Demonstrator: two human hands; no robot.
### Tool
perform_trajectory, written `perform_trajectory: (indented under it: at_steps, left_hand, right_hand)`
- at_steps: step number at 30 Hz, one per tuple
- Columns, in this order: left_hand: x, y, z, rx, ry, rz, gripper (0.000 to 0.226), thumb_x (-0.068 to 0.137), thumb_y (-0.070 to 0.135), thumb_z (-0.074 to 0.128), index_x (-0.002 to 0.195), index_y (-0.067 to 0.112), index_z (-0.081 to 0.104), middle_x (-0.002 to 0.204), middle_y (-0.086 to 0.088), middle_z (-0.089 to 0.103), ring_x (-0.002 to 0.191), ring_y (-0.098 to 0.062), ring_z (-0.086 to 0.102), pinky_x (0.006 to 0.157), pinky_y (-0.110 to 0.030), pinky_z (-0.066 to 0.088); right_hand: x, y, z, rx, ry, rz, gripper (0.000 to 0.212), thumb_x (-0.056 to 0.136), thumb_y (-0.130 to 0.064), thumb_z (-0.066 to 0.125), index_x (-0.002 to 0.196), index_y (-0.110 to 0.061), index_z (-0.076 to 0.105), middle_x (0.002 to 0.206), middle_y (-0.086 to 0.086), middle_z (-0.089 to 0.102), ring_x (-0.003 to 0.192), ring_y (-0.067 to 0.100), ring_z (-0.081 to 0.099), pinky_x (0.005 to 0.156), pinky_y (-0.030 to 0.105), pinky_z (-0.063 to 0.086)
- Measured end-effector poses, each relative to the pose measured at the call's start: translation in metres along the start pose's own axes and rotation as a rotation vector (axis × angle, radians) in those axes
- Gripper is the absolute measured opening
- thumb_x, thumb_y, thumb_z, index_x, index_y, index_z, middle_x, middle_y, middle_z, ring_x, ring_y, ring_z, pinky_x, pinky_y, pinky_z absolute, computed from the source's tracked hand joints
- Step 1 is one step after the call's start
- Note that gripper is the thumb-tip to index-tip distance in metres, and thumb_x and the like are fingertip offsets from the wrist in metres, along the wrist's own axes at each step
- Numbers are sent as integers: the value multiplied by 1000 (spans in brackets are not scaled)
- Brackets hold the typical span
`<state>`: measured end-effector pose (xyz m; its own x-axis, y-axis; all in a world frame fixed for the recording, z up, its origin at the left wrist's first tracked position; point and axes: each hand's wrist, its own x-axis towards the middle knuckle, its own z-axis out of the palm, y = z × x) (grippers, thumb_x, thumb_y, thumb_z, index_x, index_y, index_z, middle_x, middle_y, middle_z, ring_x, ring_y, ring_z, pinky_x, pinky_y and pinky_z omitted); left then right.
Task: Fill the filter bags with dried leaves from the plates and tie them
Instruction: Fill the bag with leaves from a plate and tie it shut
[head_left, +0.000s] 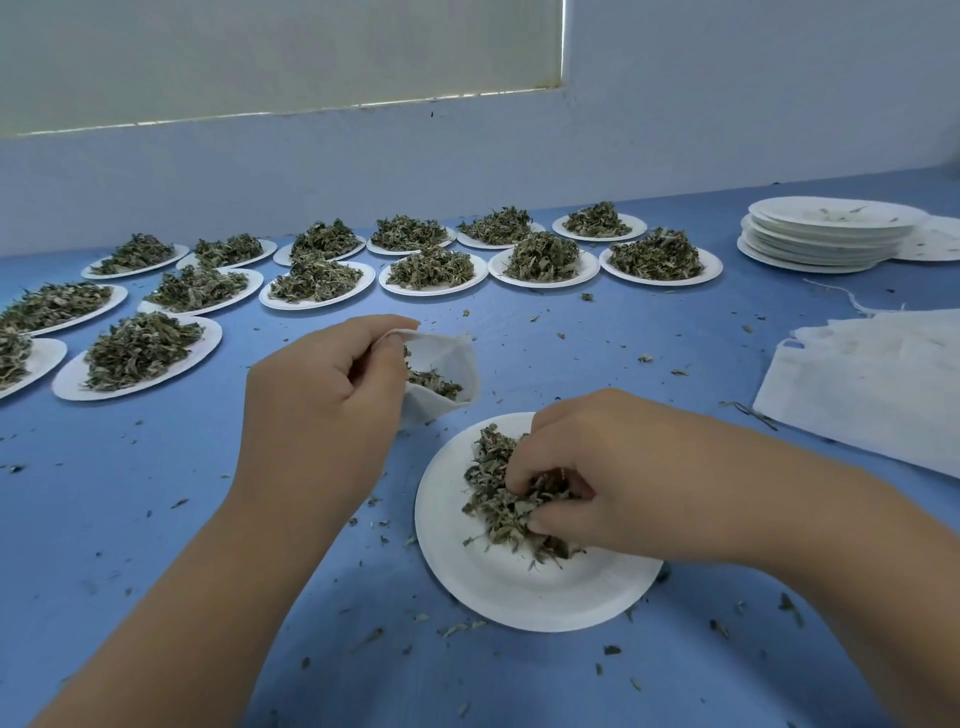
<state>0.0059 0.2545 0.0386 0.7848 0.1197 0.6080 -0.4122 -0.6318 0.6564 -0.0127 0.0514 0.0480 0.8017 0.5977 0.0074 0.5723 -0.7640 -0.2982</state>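
Note:
My left hand (322, 395) pinches the rim of a white filter bag (451, 364) and holds its mouth open above the blue table; some dried leaves lie inside the bag. Just right of it sits a white paper plate (498, 582) with a pile of dried leaves (498, 499). My right hand (597, 467) rests on that pile, its fingers curled round a clump of the leaves.
Several paper plates heaped with dried leaves (431, 267) stand in rows across the far left and middle of the table. A stack of used plates (821, 234) is at the far right. Flat white filter bags (872, 379) lie at the right. Leaf crumbs are scattered about.

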Motion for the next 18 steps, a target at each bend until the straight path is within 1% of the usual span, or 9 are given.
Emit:
perform_trajectory:
  at_steps: [3, 5, 7, 10, 12, 13, 16, 18]
  left_hand:
    - [0, -1, 0, -6, 10, -1, 22, 95, 20, 54, 94, 36, 70, 63, 23, 61, 47, 5, 46, 45, -6, 32]
    - [1, 0, 0, -20, 14, -9, 22, 94, 21, 54, 92, 37, 69, 59, 26, 59, 48, 6, 47, 45, -5, 31]
    - [1, 0, 0, -22, 12, -1, 23, 94, 20, 54, 90, 39, 68, 55, 25, 56, 46, 5, 46, 44, -6, 30]
    - [0, 0, 1, -16, 0, 8, 22, 95, 19, 54, 93, 33, 72, 52, 16, 54, 46, 0, 44, 44, -8, 30]
    - [-1, 1, 1, 6, -4, 29, 21, 94, 18, 55, 98, 27, 74, 50, 12, 51, 47, 0, 44, 46, -8, 31]
    - [-2, 2, 2, 23, -6, 47, 21, 94, 18, 55, 100, 24, 74, 50, 13, 50, 47, 0, 44, 46, -8, 31]
    - [-3, 6, 3, 49, -7, 96, 21, 94, 15, 56, 103, 20, 74, 51, 15, 48, 48, 3, 45, 48, -6, 31]
    - [-4, 7, 3, 65, -10, 119, 21, 95, 14, 56, 103, 19, 74, 50, 16, 46, 49, 3, 45, 49, -5, 31]
  right_hand:
    - [-1, 3, -5, 51, 40, 10, 11, 86, -40, 59, 97, -37, 62, 88, -19, 56, 83, -5, 51, 66, 18, 45]
    - [-2, 5, -9, 93, 67, 28, 13, 85, -41, 59, 98, -38, 63, 89, -22, 57, 83, -5, 53, 69, 22, 48]
    - [-4, 6, -15, 154, 91, 39, 14, 82, -45, 59, 95, -42, 63, 89, -26, 58, 80, -4, 55, 69, 25, 50]
    - [-5, 6, -21, 263, 128, 33, 17, 75, -48, 59, 89, -41, 65, 82, -17, 64, 74, 4, 60, 70, 34, 53]
    - [-5, 6, -23, 327, 170, 20, 16, 74, -45, 61, 87, -37, 67, 78, -11, 65, 70, 7, 61, 71, 38, 53]
    - [-5, 6, -23, 366, 192, 10, 15, 74, -43, 63, 86, -35, 68, 76, -8, 65, 68, 9, 61, 71, 40, 53]
    - [-5, 6, -25, 521, 267, -21, 13, 77, -39, 70, 86, -30, 69, 73, 2, 66, 68, 25, 64, 67, 46, 55]
    - [-6, 5, -26, 590, 340, -38, 16, 75, -38, 70, 88, -29, 69, 71, 5, 64, 69, 32, 62, 64, 45, 53]
